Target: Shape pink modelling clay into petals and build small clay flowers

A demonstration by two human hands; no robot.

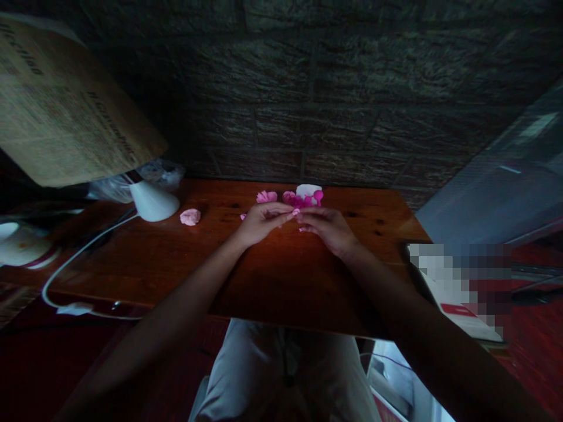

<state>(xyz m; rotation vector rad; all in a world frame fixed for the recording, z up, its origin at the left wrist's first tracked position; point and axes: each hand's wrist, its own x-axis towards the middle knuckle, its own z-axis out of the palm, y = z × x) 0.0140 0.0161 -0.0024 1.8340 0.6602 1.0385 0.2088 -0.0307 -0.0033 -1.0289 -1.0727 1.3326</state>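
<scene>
Above the middle of the wooden table, my left hand point(263, 223) and my right hand point(331, 228) meet at the fingertips. Thumbs and fingers of both pinch a small pink piece point(296, 211), petal-like, its material too small to tell. Just beyond them lie a pink ruffled flower point(266, 197) and bright magenta pieces point(303, 201) beside a white piece point(309, 190). Off to the left sits a pale pink crumpled flower point(190, 217). A tiny pink bit point(243, 217) shows next to my left hand.
A lamp with a white base point(153, 202) and printed shade point(74, 105) stands at the table's left, its white cord point(65, 258) looping over the front edge. Farther left is a white vessel point(26, 246). A dark brick wall point(281, 76) closes off the back. A partly blurred flat object point(457, 310) lies right.
</scene>
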